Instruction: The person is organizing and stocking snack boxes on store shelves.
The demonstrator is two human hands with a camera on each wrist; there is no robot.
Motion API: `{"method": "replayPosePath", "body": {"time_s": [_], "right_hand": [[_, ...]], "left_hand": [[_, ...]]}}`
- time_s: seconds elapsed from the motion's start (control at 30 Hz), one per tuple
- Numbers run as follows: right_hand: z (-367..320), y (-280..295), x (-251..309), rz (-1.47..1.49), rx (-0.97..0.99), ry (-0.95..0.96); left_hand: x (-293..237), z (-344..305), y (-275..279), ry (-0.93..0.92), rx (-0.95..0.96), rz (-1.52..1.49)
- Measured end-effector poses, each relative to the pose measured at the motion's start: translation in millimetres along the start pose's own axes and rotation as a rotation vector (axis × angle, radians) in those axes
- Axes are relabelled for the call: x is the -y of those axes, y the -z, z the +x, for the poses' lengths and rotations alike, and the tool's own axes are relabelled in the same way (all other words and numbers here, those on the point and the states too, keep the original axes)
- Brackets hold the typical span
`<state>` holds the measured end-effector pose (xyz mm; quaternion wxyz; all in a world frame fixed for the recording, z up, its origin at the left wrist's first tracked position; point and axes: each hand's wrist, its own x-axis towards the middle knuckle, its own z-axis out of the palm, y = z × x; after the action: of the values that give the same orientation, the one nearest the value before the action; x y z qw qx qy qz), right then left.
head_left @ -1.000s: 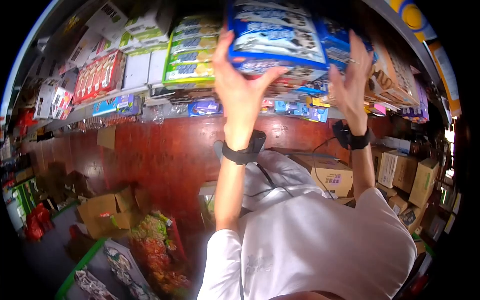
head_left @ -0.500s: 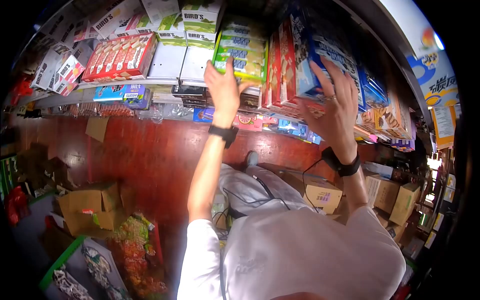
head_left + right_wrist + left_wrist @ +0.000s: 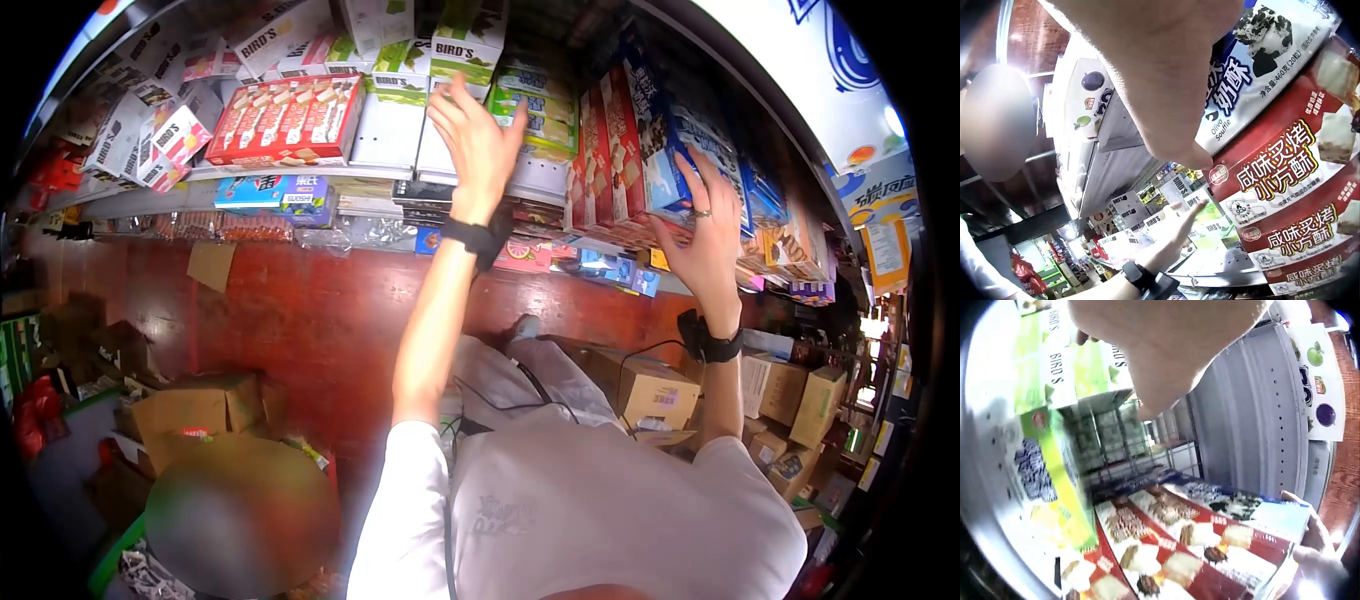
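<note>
My right hand (image 3: 705, 225) lay flat against the blue-and-white Olivo Souffle box (image 3: 665, 165), fingers straight and spread, pressing it rather than clasping it. The box stood on edge at the upper right of the head view, touching the row of red biscuit boxes (image 3: 610, 150). My left hand (image 3: 480, 135) was raised with straight, loose fingers, holding nothing, just in front of the green boxes (image 3: 535, 105) at upper centre.

I judged I was seating the box into the row. Next it wanted a steady push straight back until it sat flush with the red ones. Room was tight, with red boxes on the left, blue packs (image 3: 760, 190) on the right and the shelf lip (image 3: 270, 170) below. Beyond, the pale perforated back panel (image 3: 1241, 412) showed some open depth.
</note>
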<state>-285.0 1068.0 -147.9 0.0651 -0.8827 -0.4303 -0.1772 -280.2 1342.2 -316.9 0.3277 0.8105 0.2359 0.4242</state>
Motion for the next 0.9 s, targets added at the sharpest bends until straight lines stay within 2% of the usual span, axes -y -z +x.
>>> {"method": "replayPosePath", "body": {"time_s": [0.07, 0.17, 0.27, 0.3, 0.37, 0.4, 0.43, 0.57, 0.63, 0.67, 0.73, 0.8, 0.87, 0.9], "right_hand": [[0, 0, 2, -0.013, -0.019, 0.005], [-3, 1, 6, 0.053, -0.12, 0.046], [-9, 10, 10, 0.131, -0.321, 0.179], [-10, 12, 16, 0.178, -0.382, 0.222], [-11, 15, 32, 0.312, -0.431, 0.285], [-13, 13, 34, 0.339, -0.445, 0.334], [-16, 14, 34, 0.343, -0.436, 0.36], [-10, 8, 52, 0.347, -0.402, 0.368], [4, 6, 74, 0.398, -0.371, 0.28], [9, -5, 78, 0.437, -0.378, 0.242], [32, -14, 93, 0.426, -0.244, 0.188], [49, -39, 103, 0.488, -0.274, 0.141], [71, -57, 127, 0.567, -0.142, -0.181], [89, -74, 141, 0.854, -0.136, -0.285]], "left_hand": [[0, 43, 8, -0.043, -0.182, -0.06], [12, 78, -16, 0.041, 0.031, 0.027], [18, 99, -25, 0.177, -0.052, 0.158], [42, 119, -29, 0.174, -0.236, 0.151], [62, 172, 9, 0.084, -0.486, 0.139], [77, 201, 23, 0.049, -0.5, 0.192], [90, 225, 36, 0.036, -0.365, 0.286], [108, 285, 69, -0.046, 0.458, 0.556], [108, 294, 78, -0.108, 0.644, 0.594], [106, 296, 85, -0.135, 0.706, 0.603], [105, 298, 102, -0.158, 0.765, 0.577], [103, 284, 117, -0.151, 0.788, 0.512], [104, 249, 139, -0.065, 0.677, 0.37], [105, 226, 153, 0.019, 0.561, 0.266]]}}
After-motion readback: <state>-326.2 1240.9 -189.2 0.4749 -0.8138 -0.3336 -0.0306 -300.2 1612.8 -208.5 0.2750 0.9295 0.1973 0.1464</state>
